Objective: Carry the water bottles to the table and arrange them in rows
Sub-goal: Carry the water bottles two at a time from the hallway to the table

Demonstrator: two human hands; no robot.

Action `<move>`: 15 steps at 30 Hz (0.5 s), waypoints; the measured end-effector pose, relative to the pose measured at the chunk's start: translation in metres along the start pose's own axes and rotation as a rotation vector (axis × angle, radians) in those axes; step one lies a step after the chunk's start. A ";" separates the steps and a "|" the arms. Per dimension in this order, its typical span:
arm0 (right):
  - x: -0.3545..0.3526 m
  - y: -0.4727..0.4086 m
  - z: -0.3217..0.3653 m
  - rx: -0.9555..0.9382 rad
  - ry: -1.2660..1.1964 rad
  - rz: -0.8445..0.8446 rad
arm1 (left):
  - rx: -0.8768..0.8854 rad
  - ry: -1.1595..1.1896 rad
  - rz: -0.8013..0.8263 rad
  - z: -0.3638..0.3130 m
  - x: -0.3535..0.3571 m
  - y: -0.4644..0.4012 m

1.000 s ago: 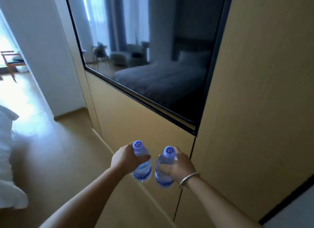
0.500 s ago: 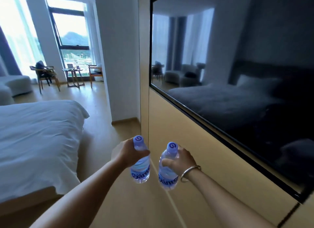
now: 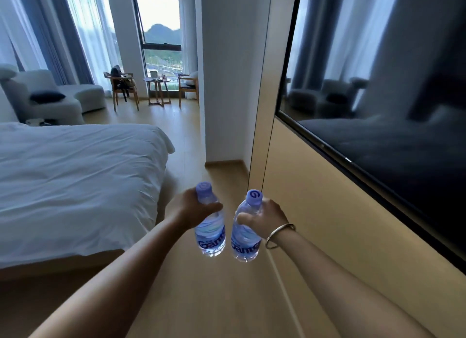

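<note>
My left hand (image 3: 191, 208) grips the neck of a clear water bottle (image 3: 210, 233) with a light purple cap and blue label. My right hand (image 3: 264, 216), with a metal bangle on the wrist, grips a second matching bottle (image 3: 244, 239) the same way. Both bottles hang upright side by side in front of me, above the wooden floor. A small round wooden table (image 3: 157, 89) stands far ahead by the window, with a few small items on top.
A bed with white sheets (image 3: 75, 184) fills the left. A wood-panel wall with a dark wall-mounted screen (image 3: 378, 98) runs along the right. A white pillar (image 3: 222, 85) stands ahead. Two wooden chairs (image 3: 123, 88) flank the table; a white sofa (image 3: 50, 95) sits far left.
The view has swung left from the wall panel toward the room, so the bed, window and far table now show. Both hands keep holding their bottles in front.
</note>
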State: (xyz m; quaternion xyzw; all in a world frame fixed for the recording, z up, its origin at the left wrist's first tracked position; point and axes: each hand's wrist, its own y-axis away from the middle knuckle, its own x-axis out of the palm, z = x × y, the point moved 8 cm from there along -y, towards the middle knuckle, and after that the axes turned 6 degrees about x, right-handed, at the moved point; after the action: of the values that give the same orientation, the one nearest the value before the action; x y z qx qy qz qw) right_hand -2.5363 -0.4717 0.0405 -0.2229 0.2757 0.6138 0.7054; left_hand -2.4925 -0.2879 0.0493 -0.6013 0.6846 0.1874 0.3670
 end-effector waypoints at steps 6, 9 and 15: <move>0.008 -0.096 0.022 -0.043 -0.005 0.038 | -0.009 -0.028 -0.042 0.022 -0.006 -0.081; 0.006 -0.155 0.039 -0.103 -0.031 0.049 | -0.012 -0.041 -0.030 0.034 -0.006 -0.137; 0.002 -0.270 0.064 -0.162 -0.050 0.000 | -0.058 -0.055 -0.069 0.058 -0.015 -0.238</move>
State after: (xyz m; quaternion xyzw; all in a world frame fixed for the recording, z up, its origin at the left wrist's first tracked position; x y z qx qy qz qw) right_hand -2.2617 -0.4679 0.0804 -0.2637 0.2073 0.6395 0.6918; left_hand -2.2481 -0.2860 0.0658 -0.6295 0.6474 0.2107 0.3744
